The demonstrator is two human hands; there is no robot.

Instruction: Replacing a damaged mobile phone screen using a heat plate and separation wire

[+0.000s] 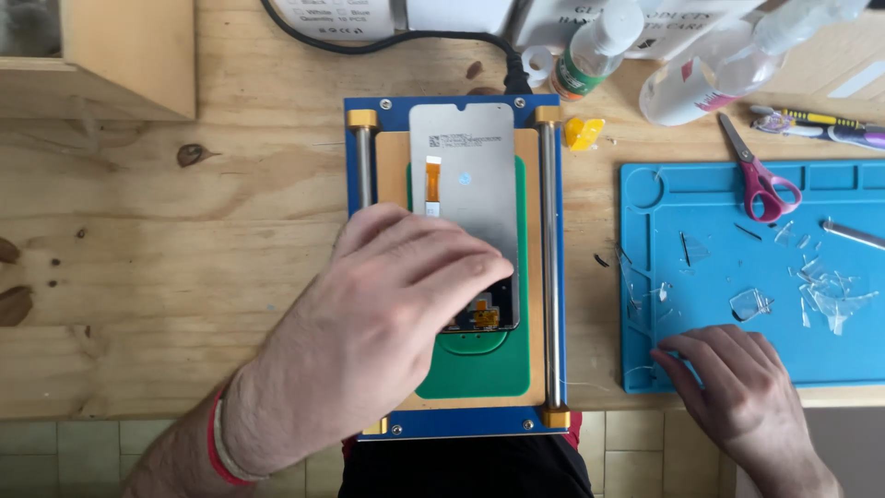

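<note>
A grey phone screen panel (466, 175) lies back side up, with an orange flex cable, on a green pad (479, 369) in a blue-framed fixture (553, 277). My left hand (369, 332) lies flat over the panel's lower left part, fingers spread and pressing on it. My right hand (733, 387) rests palm down on the near edge of a blue work mat (719, 194), its fingertips beside glass shards (751, 304), holding nothing.
Pink-handled scissors (761, 180) and a metal tool (853, 233) lie on the mat. Two clear bottles (701, 74) and a pen (820, 120) lie behind it. A black cable (387, 41) runs to the fixture. A wooden box (111, 65) stands at the far left.
</note>
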